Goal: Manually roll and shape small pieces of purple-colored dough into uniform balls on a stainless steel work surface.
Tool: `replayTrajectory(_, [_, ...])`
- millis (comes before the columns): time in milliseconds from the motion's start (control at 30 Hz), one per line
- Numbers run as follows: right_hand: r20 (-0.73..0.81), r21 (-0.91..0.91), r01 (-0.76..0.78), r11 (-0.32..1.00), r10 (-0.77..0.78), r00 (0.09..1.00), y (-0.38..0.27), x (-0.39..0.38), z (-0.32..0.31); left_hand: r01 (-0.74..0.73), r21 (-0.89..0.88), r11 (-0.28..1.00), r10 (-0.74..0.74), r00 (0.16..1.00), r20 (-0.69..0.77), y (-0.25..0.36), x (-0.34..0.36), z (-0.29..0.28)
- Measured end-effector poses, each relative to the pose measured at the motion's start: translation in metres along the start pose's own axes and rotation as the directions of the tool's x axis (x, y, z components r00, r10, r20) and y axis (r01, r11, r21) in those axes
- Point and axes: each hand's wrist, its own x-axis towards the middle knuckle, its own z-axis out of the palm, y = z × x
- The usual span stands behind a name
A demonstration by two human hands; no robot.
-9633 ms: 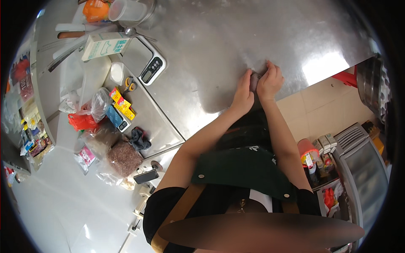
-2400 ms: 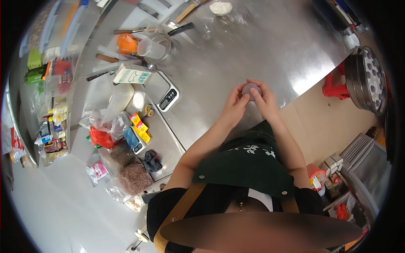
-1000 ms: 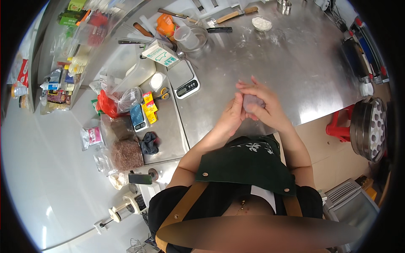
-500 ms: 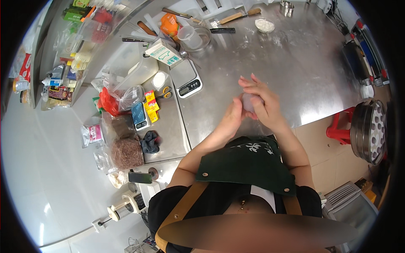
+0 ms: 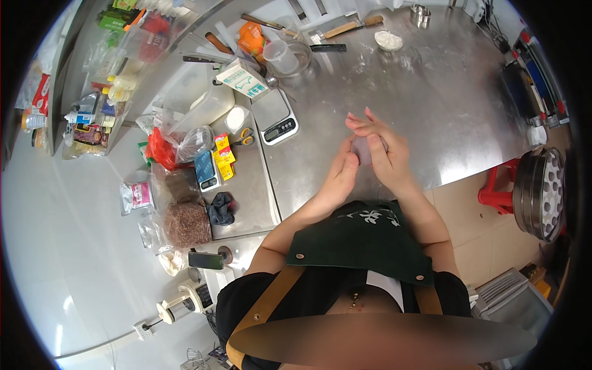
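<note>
Between my palms, above the near part of the steel table [image 5: 345, 92], sits a small pale-purple ball of dough [image 5: 362, 150]. My left hand [image 5: 341, 172] cups it from the left and below. My right hand [image 5: 387, 154] curves over its right side, with fingertips stretched past it to the far left. Part of the ball is hidden by the fingers. Both hands are closed around it. A black-and-white kitchen scale [image 5: 275, 117] stands to the left of my hands.
A small bowl of white powder [image 5: 388, 41] stands far back, beside metal ring cutters [image 5: 420, 16]. A milk carton [image 5: 242, 78], a clear jug [image 5: 282, 57] and scissors [image 5: 246, 137] crowd the left. At right are a red stool [image 5: 498, 188] and a round steamer [image 5: 538, 194] holding purple balls.
My palms have shifted slightly around the dough ball, and more of its front shows at the left. The whole view has drifted a little; other things stay put.
</note>
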Motion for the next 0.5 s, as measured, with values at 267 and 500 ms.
replayTrajectory(267, [-0.208, -0.132, -0.076, 0.988, 0.047, 0.977, -0.033, 0.020, 0.014, 0.149, -0.254, 0.956, -0.159, 0.987, -0.021, 0.016, 0.001, 0.002])
replayTrajectory(500, [-0.072, 0.099, -0.069, 0.993, 0.076, 0.994, 0.004, 0.001, 0.006, -0.060, 0.149, 0.987, 0.077, 0.991, -0.107, -0.006, 0.001, 0.002])
